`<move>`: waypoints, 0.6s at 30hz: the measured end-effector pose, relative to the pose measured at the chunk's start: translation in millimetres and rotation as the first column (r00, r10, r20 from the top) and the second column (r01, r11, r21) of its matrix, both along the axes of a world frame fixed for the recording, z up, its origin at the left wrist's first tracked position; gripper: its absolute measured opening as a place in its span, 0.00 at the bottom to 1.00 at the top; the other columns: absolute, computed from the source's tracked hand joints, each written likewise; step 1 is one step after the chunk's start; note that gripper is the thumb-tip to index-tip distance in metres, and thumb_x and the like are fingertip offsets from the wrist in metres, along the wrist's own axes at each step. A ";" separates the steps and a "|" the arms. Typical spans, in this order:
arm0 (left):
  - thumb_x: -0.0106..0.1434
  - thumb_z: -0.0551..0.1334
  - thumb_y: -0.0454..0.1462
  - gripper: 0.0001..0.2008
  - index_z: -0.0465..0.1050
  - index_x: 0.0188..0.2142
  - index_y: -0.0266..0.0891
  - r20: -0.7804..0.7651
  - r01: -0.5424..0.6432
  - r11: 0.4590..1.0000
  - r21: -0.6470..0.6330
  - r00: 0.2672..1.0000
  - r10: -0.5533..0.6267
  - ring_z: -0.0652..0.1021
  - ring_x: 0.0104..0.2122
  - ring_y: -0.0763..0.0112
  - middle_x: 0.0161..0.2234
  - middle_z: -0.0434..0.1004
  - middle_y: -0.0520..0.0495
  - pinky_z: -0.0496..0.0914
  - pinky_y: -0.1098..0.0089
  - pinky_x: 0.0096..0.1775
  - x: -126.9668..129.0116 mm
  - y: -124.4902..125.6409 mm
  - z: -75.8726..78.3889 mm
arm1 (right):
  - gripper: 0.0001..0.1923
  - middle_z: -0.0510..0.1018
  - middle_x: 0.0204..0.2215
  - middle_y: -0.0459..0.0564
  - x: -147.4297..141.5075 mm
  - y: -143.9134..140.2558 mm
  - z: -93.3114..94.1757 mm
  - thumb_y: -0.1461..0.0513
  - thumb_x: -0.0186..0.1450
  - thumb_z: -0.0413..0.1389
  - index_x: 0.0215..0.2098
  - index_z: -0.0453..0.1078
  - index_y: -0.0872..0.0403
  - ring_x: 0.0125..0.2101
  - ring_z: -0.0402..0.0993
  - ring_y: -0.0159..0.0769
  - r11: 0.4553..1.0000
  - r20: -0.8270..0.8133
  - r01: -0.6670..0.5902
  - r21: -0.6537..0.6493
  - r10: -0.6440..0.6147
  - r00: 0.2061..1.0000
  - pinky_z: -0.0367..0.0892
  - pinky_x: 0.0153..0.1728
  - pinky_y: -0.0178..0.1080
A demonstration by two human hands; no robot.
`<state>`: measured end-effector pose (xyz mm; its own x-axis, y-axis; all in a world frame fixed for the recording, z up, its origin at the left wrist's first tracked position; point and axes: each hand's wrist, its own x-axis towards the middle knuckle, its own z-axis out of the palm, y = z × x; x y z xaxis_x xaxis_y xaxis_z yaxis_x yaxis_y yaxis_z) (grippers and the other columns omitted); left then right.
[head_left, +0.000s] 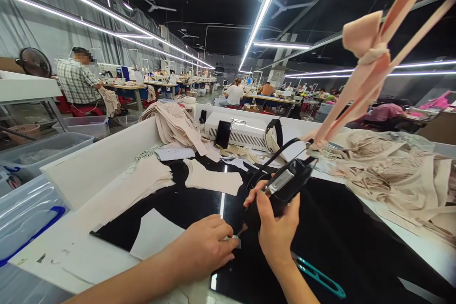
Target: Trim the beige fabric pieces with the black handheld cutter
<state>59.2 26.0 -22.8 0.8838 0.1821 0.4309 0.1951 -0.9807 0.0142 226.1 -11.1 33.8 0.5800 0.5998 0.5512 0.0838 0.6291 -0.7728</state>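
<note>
Our right hand [276, 228] is wrapped tight round a black corded tool [281, 187], tip angled down at a tiny piece [233, 239] that our left hand [204, 244] pinches flat against the glossy black worktop [342, 242]. Looks like we're mid-pass on that piece, probably cutting or sealing its edge. Next bit wants a steady tip and left fingers kept clear of it. Teal snips [318, 275] lie just beside the right wrist, beige fabric cuts [212, 178] sit further back, and a lace pile [392, 171] is off to the right.

Fabric piles [395, 175] crowd rt; black surface [335, 237] btwn stays open.
</note>
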 end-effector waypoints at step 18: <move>0.70 0.68 0.39 0.13 0.74 0.52 0.41 -0.014 -0.062 0.994 -0.084 0.998 0.061 0.78 0.43 0.66 0.43 0.77 0.48 0.72 0.63 0.55 -5.5 0.0 -2.0 | 0.15 0.78 0.31 0.41 4.7 1.9 -3.5 0.61 0.65 0.66 0.45 0.66 0.49 0.24 0.74 0.32 1.000 -0.013 0.015 0.027 -0.015 1.000 0.74 0.26 0.39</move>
